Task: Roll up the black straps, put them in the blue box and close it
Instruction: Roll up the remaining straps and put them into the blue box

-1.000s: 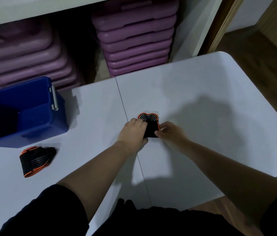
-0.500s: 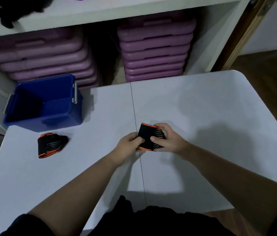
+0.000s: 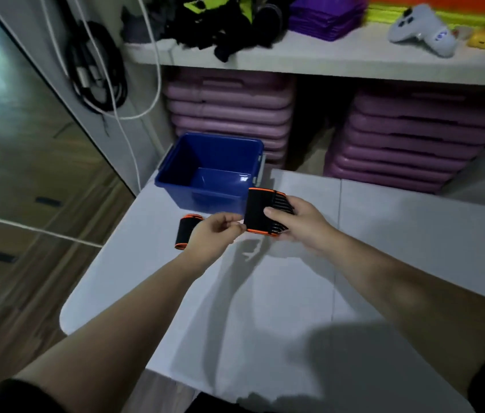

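Note:
A rolled black strap with orange edges (image 3: 257, 208) is held above the white table (image 3: 280, 293), just in front of the blue box. My right hand (image 3: 297, 223) grips its right side with the fingers wrapped over it. My left hand (image 3: 215, 234) pinches its lower left edge. The blue box (image 3: 175, 171) stands open at the table's far left corner, and its inside looks empty. A second rolled black strap (image 3: 184, 231) lies on the table in front of the box, partly hidden behind my left hand. No lid is in view.
Stacks of purple cases (image 3: 229, 111) fill the shelf behind the table. The shelf above holds dark clothing (image 3: 220, 25), a white controller (image 3: 423, 29) and purple pads. Cables (image 3: 98, 70) hang at the left. The table's left edge drops to a wooden floor (image 3: 11, 174).
Both hands have lifted the rolled strap and carried it left toward the blue box. The view has swung up and to the left.

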